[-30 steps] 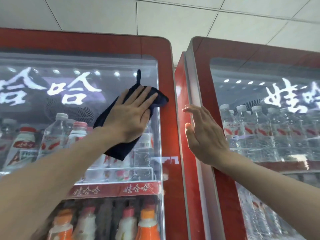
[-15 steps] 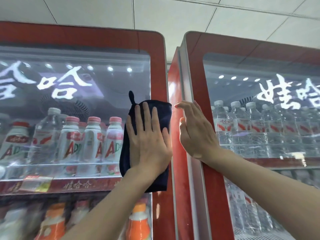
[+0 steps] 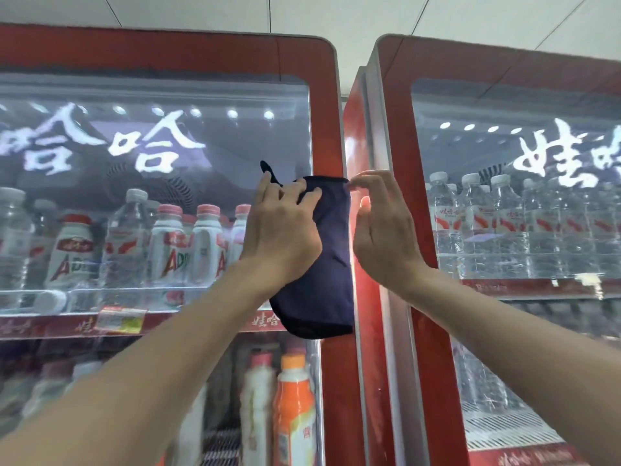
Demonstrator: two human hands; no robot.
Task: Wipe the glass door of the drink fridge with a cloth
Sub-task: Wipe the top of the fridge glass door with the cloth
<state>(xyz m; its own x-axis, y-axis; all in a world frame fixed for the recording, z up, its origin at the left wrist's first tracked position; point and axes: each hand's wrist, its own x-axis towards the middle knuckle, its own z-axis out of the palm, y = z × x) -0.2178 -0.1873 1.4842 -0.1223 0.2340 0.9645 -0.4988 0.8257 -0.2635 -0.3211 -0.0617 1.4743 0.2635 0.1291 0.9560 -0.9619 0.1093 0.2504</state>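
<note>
A dark navy cloth [image 3: 331, 260] hangs folded against the right edge of the left fridge's glass door [image 3: 161, 196], over its red frame. My left hand [image 3: 282, 230] grips the cloth's upper left part with bent fingers. My right hand [image 3: 383, 230] pinches the cloth's top right corner between thumb and forefinger, with the other fingers spread. The glass shows white lettering and rows of bottles behind it.
A second red fridge [image 3: 504, 230] full of water bottles stands close on the right, its door edge beside my right hand. Orange and white bottles [image 3: 292, 408] fill the lower shelf of the left fridge. White ceiling panels are above.
My left hand slid the cloth right and down to the door's edge, then went from flat to gripping. My right hand left the neighbouring fridge's frame and took the cloth's top corner.
</note>
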